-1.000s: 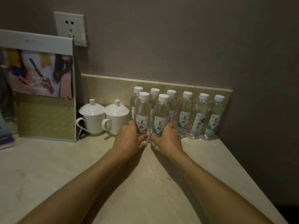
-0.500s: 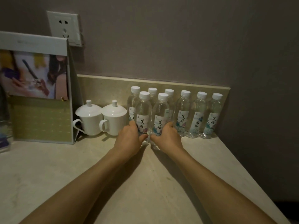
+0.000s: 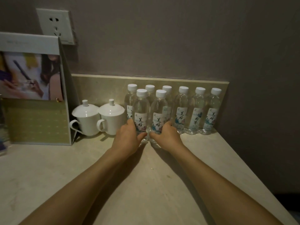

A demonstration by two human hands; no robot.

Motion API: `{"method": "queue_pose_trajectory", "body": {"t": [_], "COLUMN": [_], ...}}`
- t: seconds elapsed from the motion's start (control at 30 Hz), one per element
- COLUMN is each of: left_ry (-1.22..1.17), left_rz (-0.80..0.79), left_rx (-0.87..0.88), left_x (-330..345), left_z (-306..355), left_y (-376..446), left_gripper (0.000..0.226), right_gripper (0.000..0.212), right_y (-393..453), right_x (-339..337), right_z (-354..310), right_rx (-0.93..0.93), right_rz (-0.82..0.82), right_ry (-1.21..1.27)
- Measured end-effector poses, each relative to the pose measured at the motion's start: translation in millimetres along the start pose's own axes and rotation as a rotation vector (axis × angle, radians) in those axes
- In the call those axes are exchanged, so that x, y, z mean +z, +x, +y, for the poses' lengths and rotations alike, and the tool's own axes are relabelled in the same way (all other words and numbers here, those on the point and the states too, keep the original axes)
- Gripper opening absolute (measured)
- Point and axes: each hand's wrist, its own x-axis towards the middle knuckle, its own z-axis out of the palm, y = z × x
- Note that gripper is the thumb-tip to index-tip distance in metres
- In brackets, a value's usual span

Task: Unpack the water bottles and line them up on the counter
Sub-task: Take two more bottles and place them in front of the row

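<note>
Several clear water bottles with white caps stand upright on the beige counter (image 3: 146,184). A back row (image 3: 196,109) lines the low backsplash. Two more stand side by side in front of it. My left hand (image 3: 128,138) wraps the lower part of the front left bottle (image 3: 140,109). My right hand (image 3: 165,135) wraps the lower part of the front right bottle (image 3: 159,109). Both bottles rest on the counter and touch each other. My thumbs nearly meet in front of them.
Two white lidded cups (image 3: 87,117) (image 3: 112,117) stand just left of the bottles. A tall printed card stand (image 3: 32,88) fills the left side under a wall socket (image 3: 55,25). A wall closes the right, where the counter edge runs diagonally.
Both hands have stayed on the two front bottles, which sit a touch closer to the back row. The camera has shifted slightly.
</note>
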Motion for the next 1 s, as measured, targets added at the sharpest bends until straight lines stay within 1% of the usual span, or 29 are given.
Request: {"method": "queue_pose_trajectory", "body": {"t": [0.3, 0.5, 0.57, 0.77, 1.0], "left_ry": [-0.042, -0.054, -0.055, -0.030, -0.012], "left_rz": [0.005, 0.019, 0.016, 0.023, 0.001], "left_rx": [0.015, 0.014, 0.018, 0.004, -0.016], "left_x": [-1.6, -0.1, 0.2, 0.9, -0.3], "left_z": [-1.7, -2.4, -3.1, -3.5, -1.8], "left_y": [-2.9, -2.5, -1.6, 0.6, 1.6], "left_gripper": [0.046, 0.046, 0.047, 0.049, 0.052], "right_gripper": [0.084, 0.063, 0.060, 0.072, 0.079], "right_y": [-0.2, 4.0, 4.8, 4.1, 2.2], "right_x": [2.9, -1.0, -0.4, 0.8, 3.6], "right_z": [3.4, 7.0, 6.8, 4.8, 2.3], "right_rx": [0.006, -0.033, -0.034, -0.012, 0.027], "right_rz": [0.006, -0.030, -0.032, -0.028, 0.002], "right_ry": [0.007, 0.033, 0.038, 0.055, 0.078]}}
